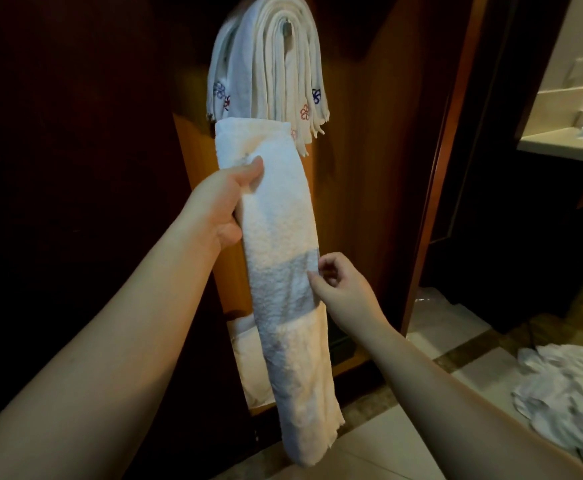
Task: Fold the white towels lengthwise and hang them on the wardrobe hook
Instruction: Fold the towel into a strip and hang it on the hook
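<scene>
One folded white towel [283,251], a long narrow strip, hangs upright directly below the wardrobe hook [287,29], its top edge just under the fringed ends of the stack of hung towels [269,71], too many layers to count, draped over that hook. The left hand [220,206] grips the strip near its top, thumb across the front; the right hand [343,289] touches its right edge lower down with loosely curled fingers, grasp uncertain. One heap of loose white towels [567,393] lies on the floor [456,344], well right of the hook.
</scene>
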